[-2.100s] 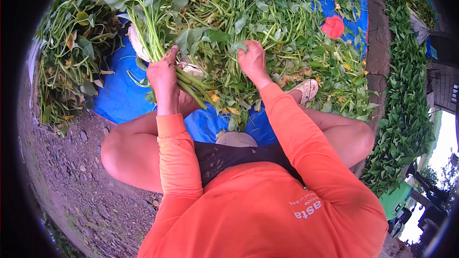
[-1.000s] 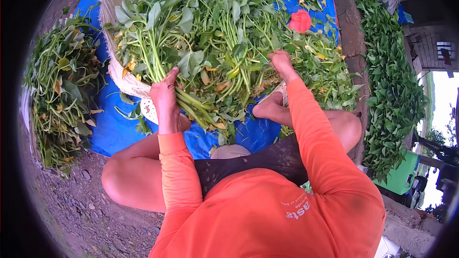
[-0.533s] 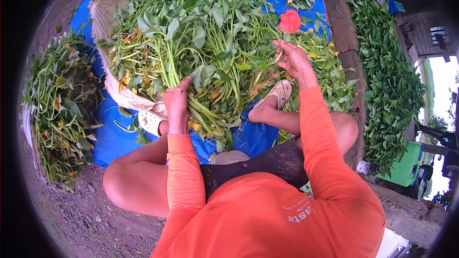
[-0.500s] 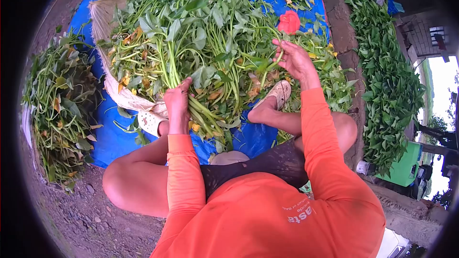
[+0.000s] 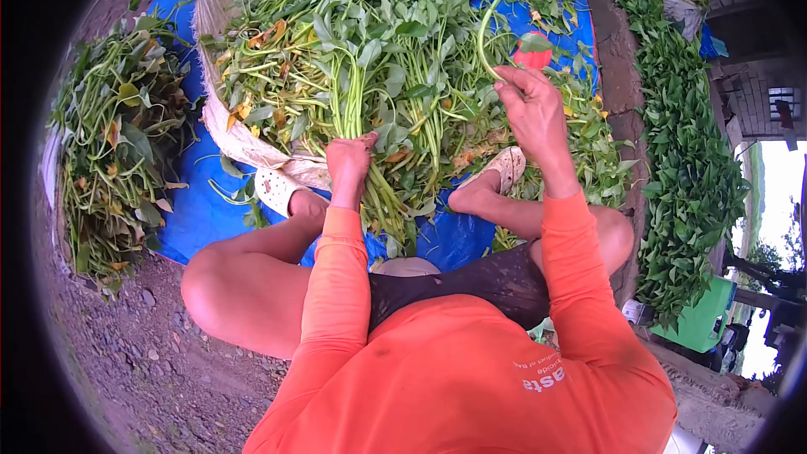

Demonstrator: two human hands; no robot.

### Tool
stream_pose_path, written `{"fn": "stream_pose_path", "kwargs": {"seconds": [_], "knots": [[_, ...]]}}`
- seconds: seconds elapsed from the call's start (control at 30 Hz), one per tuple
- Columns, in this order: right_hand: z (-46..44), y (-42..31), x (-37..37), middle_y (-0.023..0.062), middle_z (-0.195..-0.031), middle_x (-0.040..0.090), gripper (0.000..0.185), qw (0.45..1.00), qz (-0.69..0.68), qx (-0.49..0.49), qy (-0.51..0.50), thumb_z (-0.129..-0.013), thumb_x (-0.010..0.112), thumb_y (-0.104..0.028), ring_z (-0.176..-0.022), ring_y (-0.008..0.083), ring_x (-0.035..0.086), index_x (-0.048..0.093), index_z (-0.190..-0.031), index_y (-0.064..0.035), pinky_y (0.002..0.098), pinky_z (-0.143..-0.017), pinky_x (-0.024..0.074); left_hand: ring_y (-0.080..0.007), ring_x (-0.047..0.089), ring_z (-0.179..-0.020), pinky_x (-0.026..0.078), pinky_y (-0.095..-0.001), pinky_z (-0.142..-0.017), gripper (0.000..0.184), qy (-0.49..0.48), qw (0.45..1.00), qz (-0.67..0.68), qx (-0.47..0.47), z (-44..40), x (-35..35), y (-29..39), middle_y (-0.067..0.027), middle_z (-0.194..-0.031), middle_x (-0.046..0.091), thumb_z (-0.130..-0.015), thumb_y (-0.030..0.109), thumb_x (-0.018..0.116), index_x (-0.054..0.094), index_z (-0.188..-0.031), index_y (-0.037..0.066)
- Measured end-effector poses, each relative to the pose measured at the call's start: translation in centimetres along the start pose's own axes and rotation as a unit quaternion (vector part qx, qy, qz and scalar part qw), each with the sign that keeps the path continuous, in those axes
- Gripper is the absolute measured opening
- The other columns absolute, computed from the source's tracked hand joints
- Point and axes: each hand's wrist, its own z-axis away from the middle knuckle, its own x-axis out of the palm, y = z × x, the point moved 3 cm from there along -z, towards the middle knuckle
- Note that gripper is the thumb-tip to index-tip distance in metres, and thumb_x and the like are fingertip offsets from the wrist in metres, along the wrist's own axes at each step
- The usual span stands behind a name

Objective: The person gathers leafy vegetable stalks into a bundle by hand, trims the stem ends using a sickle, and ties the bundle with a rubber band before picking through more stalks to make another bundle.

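Observation:
My left hand [image 5: 349, 164] is closed round a bunch of water spinach stems [image 5: 347, 97]. The leaves point away from me and the cut stem ends fan out below the fist, over the blue tarp. Raised to the right, my right hand [image 5: 531, 113] pinches one long, curved water spinach stalk [image 5: 482, 29] between thumb and fingers. Its leafy tip arcs up toward the top of the view. Under and beyond both hands lies a big heap of loose water spinach [image 5: 286, 59], with some yellow and brown leaves mixed in.
A blue tarp [image 5: 189, 223] and a pale woven sack [image 5: 252, 141] lie under the heap. To the left stands a pile of wilted greens [image 5: 122, 151]. On the right runs a long row of leafy bundles [image 5: 685, 134]. A red object [image 5: 533, 52] rests beyond my right hand.
My right hand has risen and now holds up a long single stalk, which arcs above it. My left hand still grips the bunch. The whole view has shifted slightly.

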Motion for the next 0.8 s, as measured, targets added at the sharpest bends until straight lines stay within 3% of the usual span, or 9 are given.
{"fn": "stream_pose_path", "kwargs": {"seconds": [0.17, 0.2, 0.3, 0.33, 0.43, 0.47, 0.57, 0.7, 0.8], "knots": [[0.3, -1.6, 7.5, 0.0214, -0.114, 0.078, 0.027, 0.996, -0.025, 0.040, -0.070, -0.097, 0.073, -0.015, -0.102, 0.0296, 0.076, 0.079, -0.120, -0.0017, 0.0382, -0.094, 0.0575, -0.0424, 0.075, -0.077, 0.057, -0.0493, -0.077, 0.061, 0.024, 0.987, -0.159, 0.024, 1.7, -0.6, 1.6, -0.0305, -0.080, 0.073, -0.084, 0.046, 0.089, 0.072, -0.077, -0.011], [1.2, -1.9, 9.8, 0.0213, -0.116, 0.078, 0.027, 0.986, -0.066, 0.085, -0.127, -0.098, 0.073, -0.015, -0.103, 0.0288, 0.077, 0.079, -0.120, -0.0023, 0.0373, -0.095, 0.0574, -0.0337, 0.070, -0.066, 0.055, -0.0476, -0.069, 0.067, 0.026, 0.986, -0.165, 0.023, 1.9, -0.5, 1.6, -0.0243, -0.071, 0.071, -0.086, 0.052, 0.088, 0.068, -0.071, -0.011], [5.9, 0.4, 17.4, 0.0208, -0.118, 0.079, 0.029, 0.932, -0.170, 0.163, -0.277, -0.099, 0.074, -0.020, -0.110, 0.0323, 0.076, 0.079, -0.123, -0.0039, 0.0388, -0.098, 0.0570, -0.0221, 0.058, -0.059, 0.049, -0.0438, -0.060, 0.072, -0.032, 0.999, 0.010, 0.022, 2.0, 0.3, 0.4, -0.0136, -0.064, 0.065, -0.087, 0.058, 0.086, 0.064, -0.065, -0.007], [6.9, 0.3, 18.5, 0.0178, -0.118, 0.080, 0.032, 0.905, -0.249, 0.206, -0.277, -0.100, 0.074, -0.022, -0.109, 0.0274, 0.076, 0.078, -0.125, -0.0024, 0.0363, -0.098, 0.0563, -0.0144, 0.046, -0.059, 0.042, -0.0391, -0.055, 0.071, -0.049, 0.996, 0.069, 0.000, 1.6, 0.7, -0.8, -0.0044, -0.063, 0.056, -0.089, 0.062, 0.084, 0.061, -0.059, 0.002], [8.7, 1.3, 19.0, 0.0173, -0.120, 0.080, 0.033, 0.890, -0.256, 0.243, -0.287, -0.101, 0.074, -0.022, -0.110, 0.0249, 0.075, 0.077, -0.127, -0.0015, 0.0341, -0.100, 0.0555, -0.0177, 0.057, -0.055, 0.051, -0.0354, -0.056, 0.062, -0.111, 0.957, 0.241, -0.120, 1.7, 1.7, -3.5, -0.0063, -0.066, 0.060, -0.087, 0.065, 0.085, 0.062, -0.071, 0.010], [9.3, 1.3, 19.3, 0.0161, -0.119, 0.080, 0.032, 0.890, -0.251, 0.237, -0.296, -0.101, 0.073, -0.021, -0.109, 0.0229, 0.074, 0.077, -0.127, -0.0017, 0.0335, -0.099, 0.0554, -0.0203, 0.063, -0.058, 0.055, -0.0356, -0.058, 0.063, -0.137, 0.944, 0.268, -0.138, 1.7, 1.7, -3.9, -0.0091, -0.074, 0.065, -0.085, 0.064, 0.087, 0.066, -0.085, 0.005], [10.4, 1.4, 20.4, 0.0127, -0.116, 0.080, 0.030, 0.895, -0.232, 0.215, -0.316, -0.101, 0.073, -0.016, -0.106, 0.0169, 0.072, 0.077, -0.129, -0.0023, 0.0318, -0.097, 0.0549, -0.0189, 0.065, -0.064, 0.056, -0.0365, -0.059, 0.061, -0.159, 0.923, 0.322, -0.138, 1.8, 2.6, -3.8, -0.0094, -0.081, 0.068, -0.087, 0.059, 0.088, 0.069, -0.093, 0.001], [11.3, -0.6, 19.5, 0.0092, -0.098, 0.076, 0.038, 0.902, -0.232, 0.172, -0.320, -0.100, 0.073, -0.017, -0.088, 0.0157, 0.070, 0.072, -0.135, -0.0033, 0.0328, -0.086, 0.0576, -0.0169, 0.067, -0.069, 0.057, -0.0330, -0.063, 0.032, -0.156, 0.910, 0.365, -0.117, 2.4, 2.7, -2.3, -0.0072, -0.085, 0.071, -0.089, 0.024, 0.090, 0.074, -0.100, -0.002], [12.5, 1.4, 17.2, 0.0044, -0.095, 0.073, 0.027, 0.827, -0.340, 0.304, -0.329, -0.103, 0.068, -0.014, -0.080, 0.0111, 0.065, 0.072, -0.125, 0.0014, 0.0284, -0.073, 0.0545, -0.0157, 0.064, -0.064, 0.053, -0.0307, -0.058, 0.025, -0.140, 0.916, 0.363, -0.098, 1.1, 1.6, -2.7, -0.0036, -0.078, 0.066, -0.089, 0.019, 0.088, 0.075, -0.097, 0.000]]}}
